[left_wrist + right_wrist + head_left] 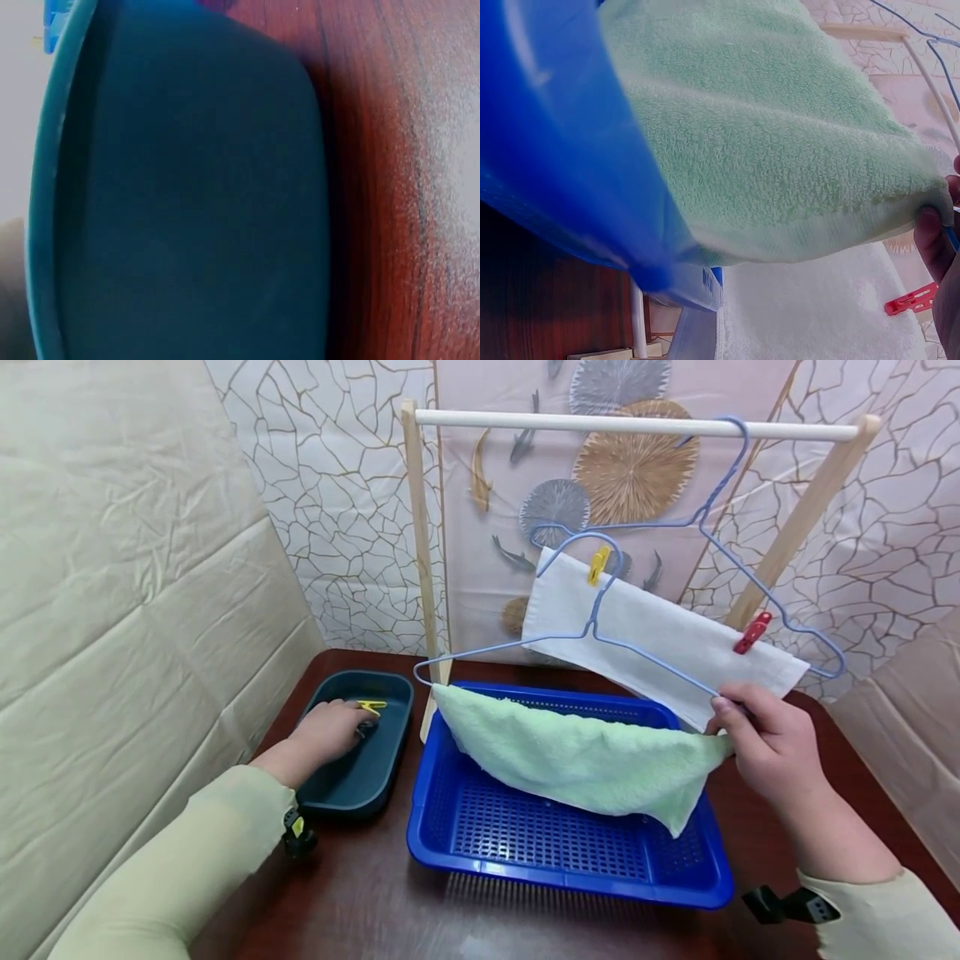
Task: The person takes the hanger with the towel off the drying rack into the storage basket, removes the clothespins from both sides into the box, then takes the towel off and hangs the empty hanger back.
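1. Over the blue basket (600, 887), see the green towel (585, 760), apparently folded over the bottom wire of the front hanger (592, 628), likely so as to hang from it evenly.
2. At the basket's right side, with the right hand (776, 743), pinching a towel corner and the hanger's end together, probably to prevent slipping; leaving most of the towel to that hand's left, above the basket.
3. Left of the basket, with the left hand (333, 728), reaching inside the dark tray (345, 781), right at a yellow clothespin (371, 704); cannot tell whether pinching it, for hidden fingertips. Well apart from the towel there.
4. Behind the basket, see a white cloth (660, 631) on the rear hanger (703, 515), clamped with a yellow peg (599, 566) and a red peg (753, 633), presumably against sliding.
5. Above and beyond the basket, see the rack's white rod (630, 424), bearing the rear hanger's hook.
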A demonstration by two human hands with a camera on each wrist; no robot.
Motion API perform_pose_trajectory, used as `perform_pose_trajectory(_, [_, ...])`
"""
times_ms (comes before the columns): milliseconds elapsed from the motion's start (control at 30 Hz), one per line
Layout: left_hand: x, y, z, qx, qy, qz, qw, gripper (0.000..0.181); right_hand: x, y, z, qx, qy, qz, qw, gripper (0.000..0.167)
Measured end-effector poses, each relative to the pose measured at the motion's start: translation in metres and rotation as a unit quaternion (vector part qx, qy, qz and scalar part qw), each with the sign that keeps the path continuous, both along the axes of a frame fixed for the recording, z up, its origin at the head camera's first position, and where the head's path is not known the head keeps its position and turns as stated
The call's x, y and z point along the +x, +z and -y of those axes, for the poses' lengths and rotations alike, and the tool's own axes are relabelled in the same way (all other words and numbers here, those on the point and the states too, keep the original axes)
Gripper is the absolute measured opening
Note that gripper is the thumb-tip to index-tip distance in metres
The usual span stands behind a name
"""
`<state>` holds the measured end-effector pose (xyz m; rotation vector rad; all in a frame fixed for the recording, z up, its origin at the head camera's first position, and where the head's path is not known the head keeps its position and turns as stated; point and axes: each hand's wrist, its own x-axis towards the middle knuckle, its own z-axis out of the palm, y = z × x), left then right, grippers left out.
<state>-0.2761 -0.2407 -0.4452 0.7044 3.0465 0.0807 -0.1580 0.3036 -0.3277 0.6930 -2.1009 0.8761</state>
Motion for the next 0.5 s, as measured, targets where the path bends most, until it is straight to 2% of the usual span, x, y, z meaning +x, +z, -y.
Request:
perform_pose_trajectory(267, [0.005, 0.014, 0.002, 0.009, 0.005, -0.017, 0.9998, 0.034, 0.001, 0.002, 0.0, 0.006, -0.003, 0.006, 1.0, 0.006])
perform_pose_trajectory(500, [0.009, 0.027, 0.0, 0.049, 0.031, -0.017, 0.9982, 0.036, 0.002, 0.004, 0.0, 0.004, -0.001, 0.004, 1.0, 0.006])
